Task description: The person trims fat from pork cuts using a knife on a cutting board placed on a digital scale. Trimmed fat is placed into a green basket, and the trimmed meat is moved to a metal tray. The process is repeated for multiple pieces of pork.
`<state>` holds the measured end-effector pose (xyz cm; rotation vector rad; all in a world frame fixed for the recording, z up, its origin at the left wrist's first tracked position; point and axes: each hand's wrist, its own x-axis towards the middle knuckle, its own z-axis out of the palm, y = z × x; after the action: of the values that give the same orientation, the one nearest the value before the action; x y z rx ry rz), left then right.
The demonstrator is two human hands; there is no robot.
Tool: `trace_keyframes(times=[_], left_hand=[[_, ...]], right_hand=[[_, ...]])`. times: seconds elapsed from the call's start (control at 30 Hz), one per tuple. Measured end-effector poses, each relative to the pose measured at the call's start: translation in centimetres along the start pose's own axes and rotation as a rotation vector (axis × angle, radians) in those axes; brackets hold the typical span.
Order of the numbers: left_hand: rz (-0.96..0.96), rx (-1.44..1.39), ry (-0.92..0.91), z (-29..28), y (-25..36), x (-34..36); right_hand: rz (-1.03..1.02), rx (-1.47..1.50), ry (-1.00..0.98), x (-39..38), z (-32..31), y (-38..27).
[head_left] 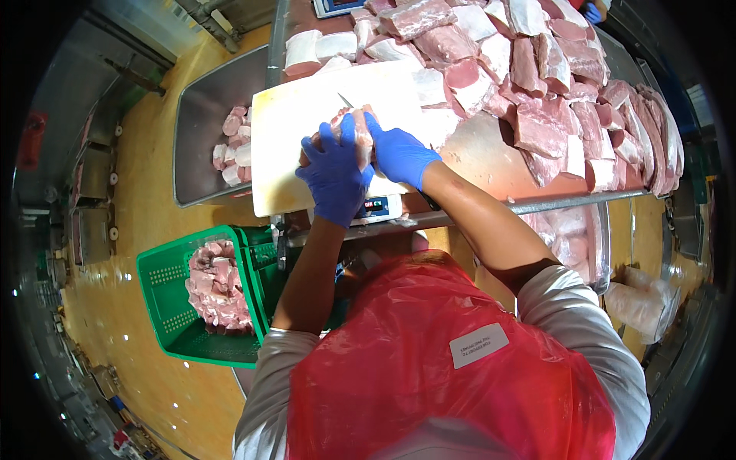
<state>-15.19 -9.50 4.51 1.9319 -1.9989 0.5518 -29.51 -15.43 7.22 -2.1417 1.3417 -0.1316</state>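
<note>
Both of my hands wear blue gloves and work over a white cutting board (295, 153). My left hand (337, 180) is closed on a piece of pale pink meat (363, 142), fingers bent over its left side. My right hand (402, 157) presses against the meat's right side and closes round a knife. The knife's blade tip (344, 100) shows just beyond the meat, and its dark handle end (430, 202) sticks out by my right wrist. My fingers and the meat hide most of the knife.
Large meat blocks (544, 123) are piled on the table at the right. A small scale (379, 208) sits at the board's near edge. Left of the board, a metal tub (195, 165) holds cut pieces; a green basket (165, 307) below it holds meat trimmings. Clear bags lie at lower right.
</note>
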Motion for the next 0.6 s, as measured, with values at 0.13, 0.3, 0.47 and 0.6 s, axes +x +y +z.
trace_keyframes(times=[0.13, 0.3, 0.47, 0.6], left_hand=[[-0.025, -0.059, -0.024, -0.1, -1.3, 1.1], [0.205, -0.306, -0.229, 1.7, -9.0, 5.0], [0.464, -0.378, -0.591, -2.7, -9.9, 10.0], [0.756, -0.518, 0.262, 6.5, -1.9, 6.3]], right_hand=[[0.072, 0.012, -0.177, -4.6, -0.4, -0.4], [-0.053, 0.090, -0.057, -13.4, 1.7, 1.4], [0.010, 0.291, 0.142, -16.1, -0.5, 3.7], [0.026, 0.483, 0.318, -14.7, -2.8, 2.4]])
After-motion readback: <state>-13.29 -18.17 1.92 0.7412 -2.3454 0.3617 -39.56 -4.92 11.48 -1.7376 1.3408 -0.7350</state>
